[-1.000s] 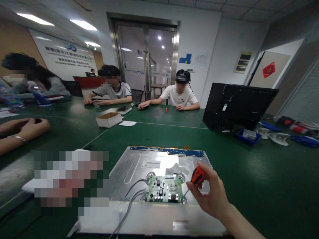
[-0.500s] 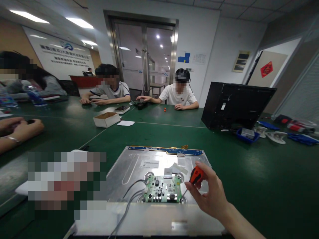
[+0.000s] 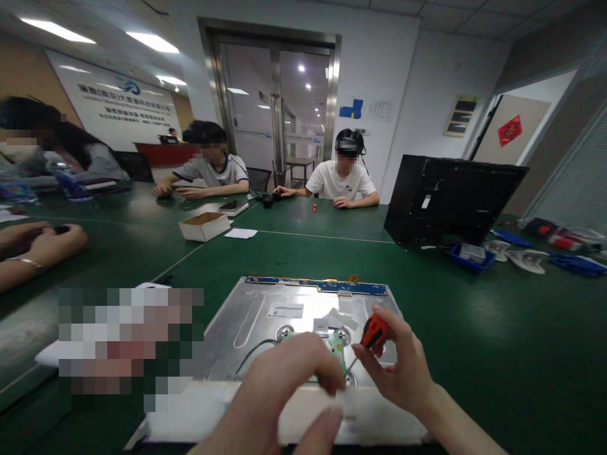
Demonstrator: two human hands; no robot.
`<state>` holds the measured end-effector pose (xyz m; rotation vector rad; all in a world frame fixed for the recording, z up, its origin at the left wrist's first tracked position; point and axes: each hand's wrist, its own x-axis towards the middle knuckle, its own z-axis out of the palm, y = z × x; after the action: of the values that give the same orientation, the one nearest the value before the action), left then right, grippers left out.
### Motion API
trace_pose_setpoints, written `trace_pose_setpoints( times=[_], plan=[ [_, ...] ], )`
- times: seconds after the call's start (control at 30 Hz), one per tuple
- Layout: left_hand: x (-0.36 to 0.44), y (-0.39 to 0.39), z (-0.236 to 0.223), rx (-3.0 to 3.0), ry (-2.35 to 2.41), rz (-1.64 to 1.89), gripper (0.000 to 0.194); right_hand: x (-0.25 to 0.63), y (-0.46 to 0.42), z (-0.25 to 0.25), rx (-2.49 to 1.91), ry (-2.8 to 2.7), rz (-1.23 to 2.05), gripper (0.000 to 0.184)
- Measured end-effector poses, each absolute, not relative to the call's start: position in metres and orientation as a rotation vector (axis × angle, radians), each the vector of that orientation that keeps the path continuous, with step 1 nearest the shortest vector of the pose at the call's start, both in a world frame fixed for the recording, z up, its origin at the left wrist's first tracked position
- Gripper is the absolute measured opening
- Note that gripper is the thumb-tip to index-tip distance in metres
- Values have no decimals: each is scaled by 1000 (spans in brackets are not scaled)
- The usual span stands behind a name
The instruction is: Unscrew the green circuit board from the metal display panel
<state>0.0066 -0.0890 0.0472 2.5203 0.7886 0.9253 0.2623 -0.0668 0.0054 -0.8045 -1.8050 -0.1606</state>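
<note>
A short screwdriver with a red and black handle is pinched in the fingers of my right hand. Its thin shaft slants down to the lower right corner of a green circuit board. That board lies on the silver metal back of a display panel. Over the board's left and lower parts hangs my left hand, thumb and curved forefinger apart, near the screwdriver's tip. I see nothing between those fingers, which are slightly blurred. The rest of the board and most of its cables are hidden behind this hand.
A black monitor housing stands at the right, beside a blue tray. An open white box sits beyond the panel. Co-workers sit around the green table; one person's hands are at the left edge.
My left hand has come into view from below and now covers much of the circuit board. My right hand and the screwdriver stay almost where they were.
</note>
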Motion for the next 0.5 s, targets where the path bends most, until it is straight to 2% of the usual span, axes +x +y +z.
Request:
trace_pose_setpoints(
  times=[0.07,0.17,0.23,0.33,0.5],
  plan=[
    [25,-65,57,2543,862,699,11,262,-68,5,-825,-1800,-170,50],
    [51,-33,59,2694,974,286,19,263,-70,6,-835,-1818,-160,52],
    [62,-19,52,2737,864,142,19,263,-71,7,-820,-1842,-140,54],
    [72,-14,34,2764,655,114,16,264,-71,9,-808,-1855,-133,57],
    [77,-21,17,2819,601,164,10,263,-70,6,-814,-1802,-162,55]
  ],
)
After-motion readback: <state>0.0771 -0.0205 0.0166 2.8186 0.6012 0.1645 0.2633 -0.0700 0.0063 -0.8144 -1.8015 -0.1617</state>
